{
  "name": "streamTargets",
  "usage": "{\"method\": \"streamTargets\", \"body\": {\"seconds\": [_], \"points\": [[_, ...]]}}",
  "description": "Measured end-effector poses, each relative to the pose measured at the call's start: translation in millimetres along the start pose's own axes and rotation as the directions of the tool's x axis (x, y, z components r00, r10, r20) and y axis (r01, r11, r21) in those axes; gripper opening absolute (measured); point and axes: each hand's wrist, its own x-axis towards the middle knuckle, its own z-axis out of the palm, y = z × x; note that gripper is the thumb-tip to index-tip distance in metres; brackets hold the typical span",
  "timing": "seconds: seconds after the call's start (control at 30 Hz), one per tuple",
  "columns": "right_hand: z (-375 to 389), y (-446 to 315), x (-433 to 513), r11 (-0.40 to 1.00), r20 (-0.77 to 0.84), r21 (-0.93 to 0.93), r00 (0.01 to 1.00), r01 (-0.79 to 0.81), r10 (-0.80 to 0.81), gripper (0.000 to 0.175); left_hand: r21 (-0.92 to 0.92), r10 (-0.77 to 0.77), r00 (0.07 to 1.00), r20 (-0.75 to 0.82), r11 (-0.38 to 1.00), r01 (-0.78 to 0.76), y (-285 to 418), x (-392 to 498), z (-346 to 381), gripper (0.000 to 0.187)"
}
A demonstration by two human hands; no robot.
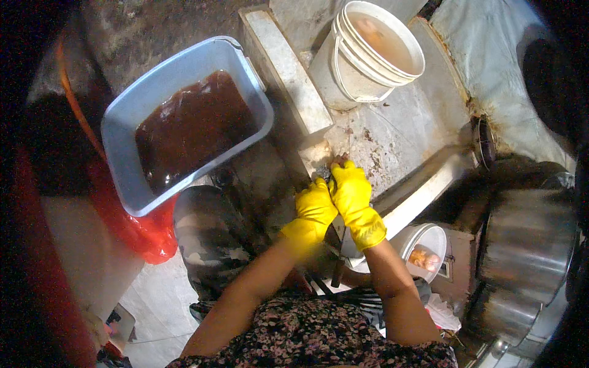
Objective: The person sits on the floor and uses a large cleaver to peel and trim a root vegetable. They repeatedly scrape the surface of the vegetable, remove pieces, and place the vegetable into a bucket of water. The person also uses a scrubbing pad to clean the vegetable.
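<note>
Both hands wear yellow rubber gloves and meet at the near edge of a low, wet stone or concrete basin (391,133). My left hand (315,204) has its fingers curled near a small greyish thing (323,173), too small to name. Close beside it, my right hand (350,184) bends over a small reddish piece (341,159) at its fingertips. Whether either hand grips these cannot be told, as the gloves hide them. Dark reddish bits lie scattered on the basin floor beyond the hands.
A blue plastic tub (117,138) of dark red-brown liquid stands at the left, over a red plastic bag (156,239). A white bucket (329,78) of cloudy liquid stands in the basin. A smaller white bucket (407,239) and large metal pots (529,244) are at the right.
</note>
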Motion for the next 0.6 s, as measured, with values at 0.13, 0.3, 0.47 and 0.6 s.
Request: {"method": "streamTargets", "body": {"seconds": [0.13,0.3,0.47,0.6], "points": [[12,24,58,0.990,-0.183,-0.109,0.981,-0.086,0.065,0.024,-0.007,0.047,0.997,0.064,0.999,-0.047,-5,-1,-4,0.065],[-3,28,45,0.945,-0.481,0.243,0.819,-0.218,0.313,0.029,-0.158,-0.027,0.980,0.197,0.986,0.059,-12,5,-5,0.068],[19,-16,-31,0.930,-0.326,0.291,0.890,-0.226,0.319,0.031,-0.180,-0.104,0.973,0.207,0.973,0.142,-11,6,-10,0.048],[43,22,18,0.899,-0.479,0.352,0.775,-0.260,0.412,0.022,-0.023,0.057,0.963,0.264,0.998,-0.052,-8,-1,-24,0.062]]}}
